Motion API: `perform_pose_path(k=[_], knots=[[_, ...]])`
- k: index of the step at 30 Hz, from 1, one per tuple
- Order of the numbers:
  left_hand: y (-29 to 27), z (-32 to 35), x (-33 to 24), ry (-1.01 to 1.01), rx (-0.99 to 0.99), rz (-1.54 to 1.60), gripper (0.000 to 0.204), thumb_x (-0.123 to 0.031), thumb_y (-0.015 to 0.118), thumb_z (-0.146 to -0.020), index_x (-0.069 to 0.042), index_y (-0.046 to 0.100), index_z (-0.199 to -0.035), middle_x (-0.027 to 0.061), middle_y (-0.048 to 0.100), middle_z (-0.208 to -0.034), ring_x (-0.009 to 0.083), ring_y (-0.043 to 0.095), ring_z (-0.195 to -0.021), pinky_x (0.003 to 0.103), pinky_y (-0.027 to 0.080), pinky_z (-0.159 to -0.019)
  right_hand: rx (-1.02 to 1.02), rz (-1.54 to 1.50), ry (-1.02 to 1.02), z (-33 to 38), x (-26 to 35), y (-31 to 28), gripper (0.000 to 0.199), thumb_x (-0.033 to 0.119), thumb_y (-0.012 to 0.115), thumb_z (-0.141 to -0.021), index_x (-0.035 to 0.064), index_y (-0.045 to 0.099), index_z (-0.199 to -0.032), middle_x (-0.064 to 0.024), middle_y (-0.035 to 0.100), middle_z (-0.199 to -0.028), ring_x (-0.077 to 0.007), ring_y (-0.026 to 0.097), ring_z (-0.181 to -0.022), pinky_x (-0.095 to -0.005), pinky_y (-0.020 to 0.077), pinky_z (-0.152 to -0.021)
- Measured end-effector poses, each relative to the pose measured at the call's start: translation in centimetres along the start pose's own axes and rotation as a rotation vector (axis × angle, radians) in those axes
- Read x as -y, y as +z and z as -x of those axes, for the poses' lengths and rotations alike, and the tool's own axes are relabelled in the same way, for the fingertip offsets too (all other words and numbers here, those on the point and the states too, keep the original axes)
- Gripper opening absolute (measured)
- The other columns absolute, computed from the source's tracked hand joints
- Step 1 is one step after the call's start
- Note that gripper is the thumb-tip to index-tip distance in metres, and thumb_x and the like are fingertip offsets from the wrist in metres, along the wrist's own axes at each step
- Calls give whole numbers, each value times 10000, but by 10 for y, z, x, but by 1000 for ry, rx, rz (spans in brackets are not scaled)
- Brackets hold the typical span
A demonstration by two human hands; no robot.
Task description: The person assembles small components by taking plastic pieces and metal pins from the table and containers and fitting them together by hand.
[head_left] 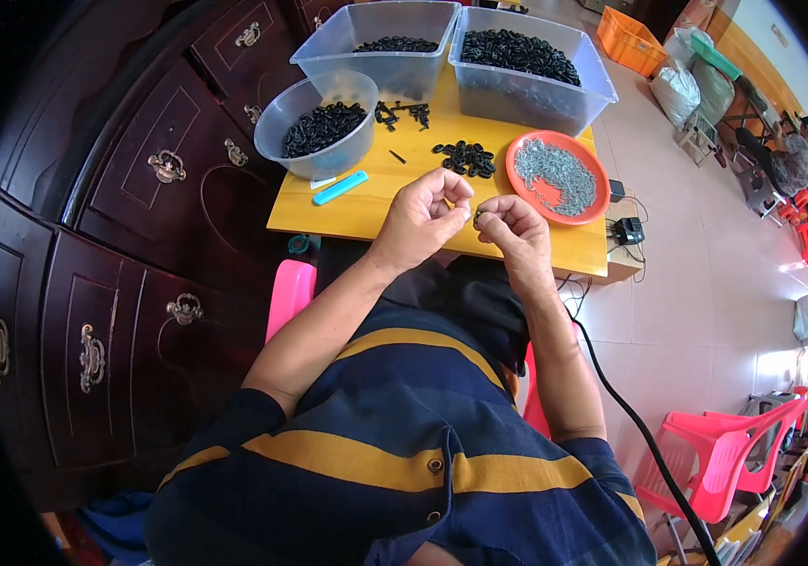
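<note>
Close together over the table's near edge, my two hands are both closed in a pinch. My left hand [428, 212] has its thumb and fingertips together; what it holds, if anything, is too small to make out. Between the thumb and fingers of my right hand [520, 236] is a small dark piece [478, 217], mostly hidden. Just beyond them lies a loose group of black oval pieces [465, 158]. To the right, a red-orange plate [603, 189] holds many small grey metal pins or screws [564, 177].
A round clear tub [274, 123] and two rectangular clear bins [319, 58] [484, 87] hold black parts. On the yellow table [296, 212] lie black stem-like parts [413, 113], a thin dark stick [397, 157] and a blue handle-like tool [340, 188]. Dark drawers [154, 179] stand left.
</note>
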State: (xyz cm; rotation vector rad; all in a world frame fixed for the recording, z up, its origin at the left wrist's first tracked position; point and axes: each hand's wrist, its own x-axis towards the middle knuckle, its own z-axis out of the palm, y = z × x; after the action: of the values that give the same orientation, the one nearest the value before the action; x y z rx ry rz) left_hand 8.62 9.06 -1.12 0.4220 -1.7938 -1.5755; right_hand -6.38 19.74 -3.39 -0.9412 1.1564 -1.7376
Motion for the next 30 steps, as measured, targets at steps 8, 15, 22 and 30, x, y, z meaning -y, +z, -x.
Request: perform_pose_path(k=[8,15,22,30], knots=[[1,-2,0,22,-14,-110,133,7,670,-898,-30,613,-1012,-14,623,-896,8,551,-695,190,482,-639,-20,89,-18,1,0,0,94,41,690,-940,3,663,-1022,26,660,-874,-35,593,-772,-195,498,-725],[1,-2,-1,40,-38,-218,110,10,679,-878,-25,622,-965,-11,640,-837,21,576,-668,206,494,-622,-27,128,-28,0,-7,3,73,26,690,-942,4,658,-1003,32,645,-851,-26,577,-759,-191,487,-713],[-3,5,0,-22,-8,-199,147,48,675,-892,-45,619,-991,-43,610,-880,3,544,-753,174,465,-677,10,113,-31,1,-15,2,76,21,686,-940,11,656,-1009,13,664,-868,-45,602,-764,-207,507,-712],[-5,8,3,-60,-14,-197,121,24,679,-876,-29,625,-971,-20,639,-864,19,588,-731,198,510,-676,23,186,-34,2,-17,5,48,36,697,-934,6,667,-957,37,647,-827,-25,576,-740,-206,491,-694]])
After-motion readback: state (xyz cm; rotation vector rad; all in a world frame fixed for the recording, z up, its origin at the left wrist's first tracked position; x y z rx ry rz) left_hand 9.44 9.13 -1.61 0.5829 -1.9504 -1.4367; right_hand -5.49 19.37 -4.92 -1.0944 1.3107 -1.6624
